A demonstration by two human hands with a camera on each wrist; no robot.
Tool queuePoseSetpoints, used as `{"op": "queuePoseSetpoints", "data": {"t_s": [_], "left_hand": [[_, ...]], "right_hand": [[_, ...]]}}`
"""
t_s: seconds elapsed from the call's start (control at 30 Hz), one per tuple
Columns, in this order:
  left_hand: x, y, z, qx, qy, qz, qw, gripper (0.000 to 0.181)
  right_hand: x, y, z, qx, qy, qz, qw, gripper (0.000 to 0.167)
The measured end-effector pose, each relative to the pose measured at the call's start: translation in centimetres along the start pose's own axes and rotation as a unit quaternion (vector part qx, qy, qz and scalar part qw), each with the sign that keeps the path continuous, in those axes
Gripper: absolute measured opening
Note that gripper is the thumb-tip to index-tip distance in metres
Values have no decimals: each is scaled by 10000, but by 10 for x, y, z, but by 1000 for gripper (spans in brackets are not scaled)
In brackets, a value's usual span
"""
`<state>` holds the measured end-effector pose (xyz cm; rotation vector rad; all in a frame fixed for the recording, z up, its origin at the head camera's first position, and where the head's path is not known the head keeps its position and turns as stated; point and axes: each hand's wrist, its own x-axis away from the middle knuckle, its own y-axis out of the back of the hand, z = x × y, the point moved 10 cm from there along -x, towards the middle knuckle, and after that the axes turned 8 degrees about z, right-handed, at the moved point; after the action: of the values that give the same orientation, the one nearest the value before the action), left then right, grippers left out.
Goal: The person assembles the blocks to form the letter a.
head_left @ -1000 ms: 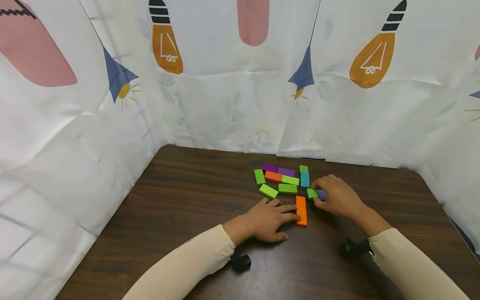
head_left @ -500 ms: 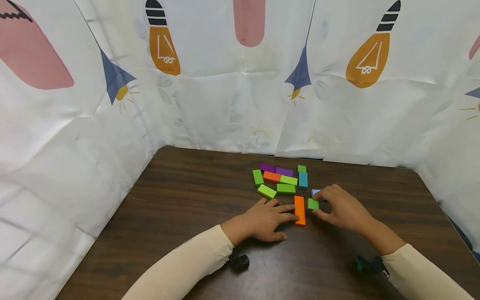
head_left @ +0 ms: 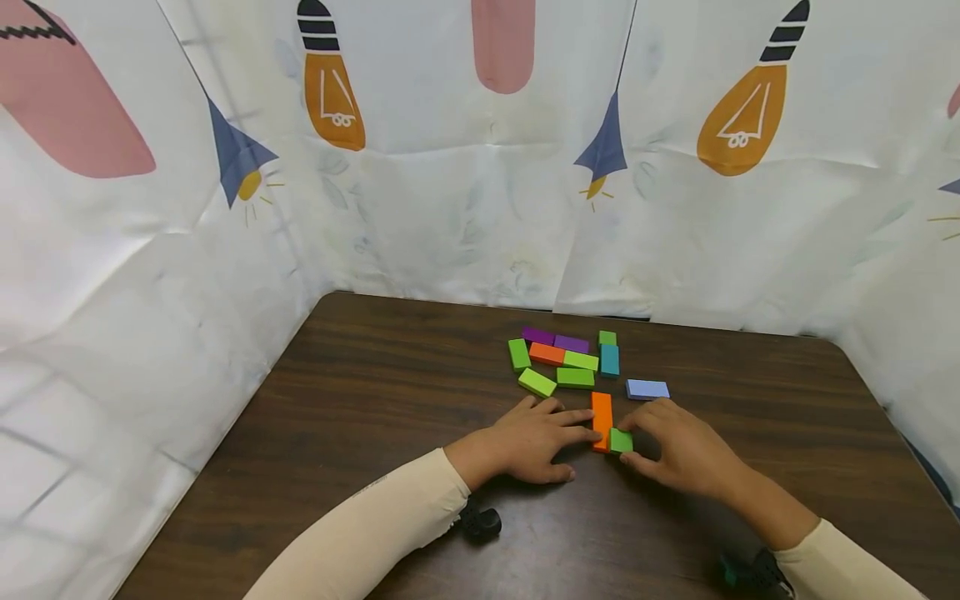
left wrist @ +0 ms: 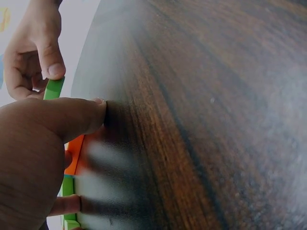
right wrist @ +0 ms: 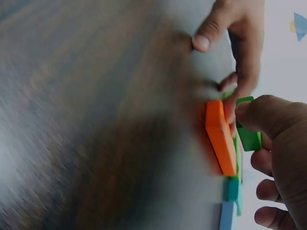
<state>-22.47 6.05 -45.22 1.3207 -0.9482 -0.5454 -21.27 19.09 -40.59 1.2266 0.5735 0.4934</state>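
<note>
My left hand [head_left: 531, 442] lies on the table with its fingers spread, two fingertips touching the left side of a long orange block [head_left: 602, 410]. My right hand [head_left: 686, 450] pinches a small green block [head_left: 621, 440] between thumb and fingers, by the orange block's near right end. In the right wrist view the held green block [right wrist: 249, 136] appears raised off the table, beside the orange block [right wrist: 221, 139]. Just beyond the right hand lies a light blue block [head_left: 647, 389]. The left thumb [left wrist: 88, 115] covers part of the scene in the left wrist view.
Behind the hands lie several blocks: two purple ones [head_left: 572, 343], a red-orange one [head_left: 547, 354], a teal one [head_left: 610, 360], and several green ones, including one [head_left: 575, 378] near the orange block. A printed white cloth [head_left: 450, 225] hangs behind the dark wooden table [head_left: 375, 375].
My right hand has drawn the green block toward me, away from the light blue block and down along the orange block's right side. The left hand and the orange block stay put.
</note>
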Motion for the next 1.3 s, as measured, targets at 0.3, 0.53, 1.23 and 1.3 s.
{"op": "queuePoseSetpoints", "data": {"t_s": [0.3, 0.53, 1.23, 1.3], "left_hand": [[0, 2, 1, -23, 6, -24, 10000, 66], [0, 2, 1, 37, -27, -16, 10000, 65], [-2, -2, 0, 114, -48, 24, 9999, 65], [-2, -2, 0, 98, -43, 22, 9999, 65]], "right_hand": [[0, -15, 9, -64, -14, 272, 9996, 35], [-1, -21, 17, -92, 88, 351, 9993, 34], [-1, -30, 15, 28, -112, 410, 9991, 35], [-1, -29, 14, -59, -184, 430, 9989, 36]]}}
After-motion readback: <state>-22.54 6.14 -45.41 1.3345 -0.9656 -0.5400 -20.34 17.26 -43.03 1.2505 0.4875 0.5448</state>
